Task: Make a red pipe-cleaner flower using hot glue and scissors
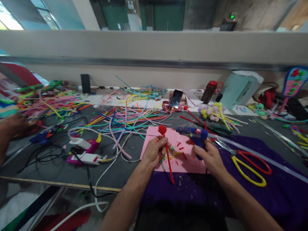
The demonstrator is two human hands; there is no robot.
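Pinching red pipe-cleaner stem (168, 157) upright in left hand (154, 150), bloom up; right hand (209, 157) wrapped round blue glue gun (192, 132), nozzle seemingly aimed left at bloom, near table's front edge

No legible text, label, brand or number anywhere. Green lit sign (232, 15) high on far wall: too small and blurred to read. Phone (176, 98) screen dark, blank. Glue gun (192, 132) and bottle (209, 91) show no readable marking.
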